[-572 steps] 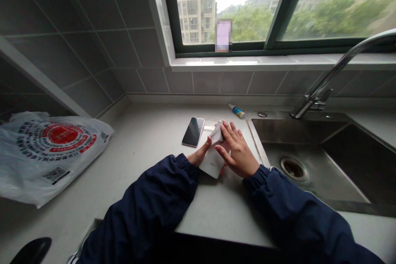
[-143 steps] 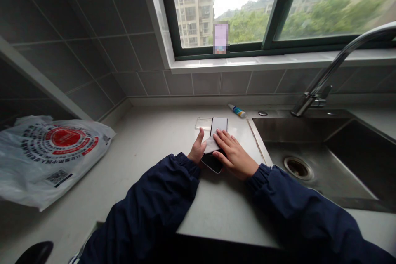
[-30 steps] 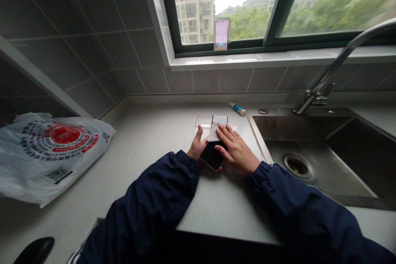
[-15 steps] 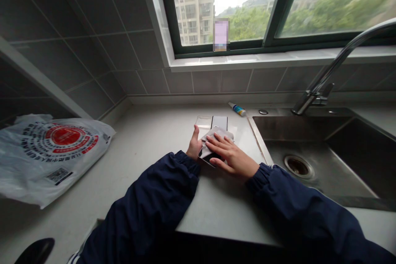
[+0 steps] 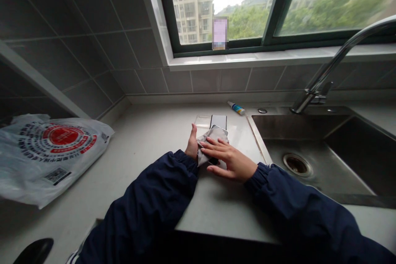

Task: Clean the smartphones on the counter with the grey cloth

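A black smartphone (image 5: 218, 122) lies on the stone worktop (image 5: 148, 181), its top end showing and the rest hidden under a grey cloth (image 5: 212, 142). My right hand (image 5: 227, 161) presses that cloth against the phone with its fingers spread flat. My left hand (image 5: 192, 144) stands at the phone's left edge, thumb up, gripping it. A flat transparent plastic piece (image 5: 202, 120), possibly a phone case, lies just left of the phone's top end. Its exact shape is hard to tell.
A small tube (image 5: 236, 108) lies behind my hands, near a steel sink (image 5: 297, 132) with a chrome faucet (image 5: 321, 86) to the right. A printed plastic bag (image 5: 52, 148) lies at the left. Tiled wall and a window stand behind.
The cloth has slid left and toward me along the phone, with my right hand following it. More of the phone's top end shows now.
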{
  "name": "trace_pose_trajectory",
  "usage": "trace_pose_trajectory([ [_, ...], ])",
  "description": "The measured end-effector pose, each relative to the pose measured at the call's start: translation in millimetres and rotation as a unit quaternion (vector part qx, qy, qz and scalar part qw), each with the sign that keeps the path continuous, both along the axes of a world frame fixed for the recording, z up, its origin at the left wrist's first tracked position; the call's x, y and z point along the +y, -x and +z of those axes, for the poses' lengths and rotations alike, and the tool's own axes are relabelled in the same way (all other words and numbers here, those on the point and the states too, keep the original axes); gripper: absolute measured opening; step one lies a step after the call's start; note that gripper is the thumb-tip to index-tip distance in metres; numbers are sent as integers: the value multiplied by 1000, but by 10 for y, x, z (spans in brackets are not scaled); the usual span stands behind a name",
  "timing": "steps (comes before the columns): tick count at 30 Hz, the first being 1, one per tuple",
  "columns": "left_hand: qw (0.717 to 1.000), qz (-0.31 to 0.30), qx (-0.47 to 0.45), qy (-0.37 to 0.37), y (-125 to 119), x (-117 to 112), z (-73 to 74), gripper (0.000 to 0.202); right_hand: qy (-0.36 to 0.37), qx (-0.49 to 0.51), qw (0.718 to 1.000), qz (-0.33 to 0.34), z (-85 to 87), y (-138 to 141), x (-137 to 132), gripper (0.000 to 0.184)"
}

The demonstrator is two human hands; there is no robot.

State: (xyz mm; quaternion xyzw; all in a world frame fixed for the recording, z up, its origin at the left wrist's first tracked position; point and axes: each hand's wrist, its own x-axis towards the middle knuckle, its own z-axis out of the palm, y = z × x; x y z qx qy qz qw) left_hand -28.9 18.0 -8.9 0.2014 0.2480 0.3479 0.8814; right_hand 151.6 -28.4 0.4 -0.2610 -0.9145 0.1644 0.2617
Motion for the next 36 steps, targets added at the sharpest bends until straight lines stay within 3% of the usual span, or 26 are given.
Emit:
trace_pose_trajectory([
  [4,998,31,-45,-8,-31,20,-5,107,-5,-19,999,-50,-72,-4,53,57],
  [8,996,3,-91,6,-60,-3,26,103,-4,-28,991,-127,-122,-32,99,56],
  [12,997,-5,-77,-10,-44,-2,22,103,-12,-32,982,-184,-151,-55,130,58],
  [19,996,-75,-39,-10,35,37,-1,102,-25,-55,964,-260,-182,-62,147,61],
  [29,995,-87,-43,-14,63,63,-49,100,-39,-41,967,-250,-166,-56,133,64],
  [36,994,-79,-65,-22,38,42,-7,97,-29,-33,965,-257,-162,-70,141,63],
])
